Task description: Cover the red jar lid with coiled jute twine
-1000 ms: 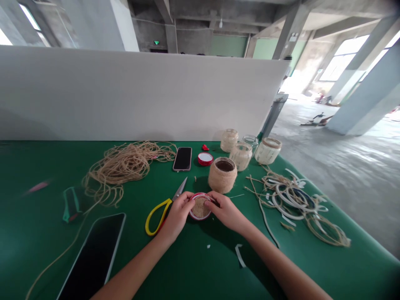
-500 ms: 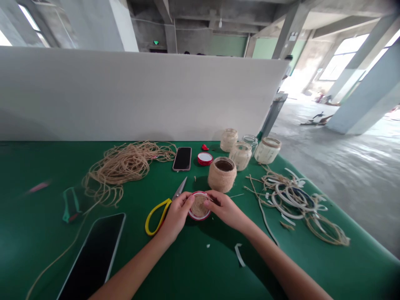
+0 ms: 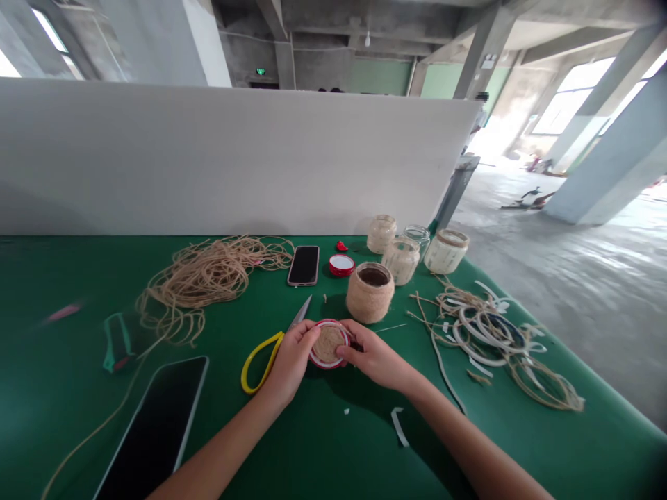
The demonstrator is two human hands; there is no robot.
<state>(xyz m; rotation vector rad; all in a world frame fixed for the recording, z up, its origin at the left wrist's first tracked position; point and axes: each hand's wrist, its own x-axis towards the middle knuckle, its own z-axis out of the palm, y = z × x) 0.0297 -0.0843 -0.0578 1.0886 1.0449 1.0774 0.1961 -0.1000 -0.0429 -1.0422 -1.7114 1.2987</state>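
Our left hand [image 3: 292, 361] and right hand [image 3: 372, 357] clasping a round red lid [image 3: 328, 344] coiled with rough twine, just before the twine-wrapped jar [image 3: 369, 292], yellow-handled scissors [image 3: 268, 351] left of it

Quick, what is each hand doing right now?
Left hand: closed, holding the red lid by its left edge.
Right hand: closed, holding the same red lid by its right edge.

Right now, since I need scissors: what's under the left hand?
Scissors lie under the left hand gripping the red lid; yellow loop and blade tip show, pivot covered.
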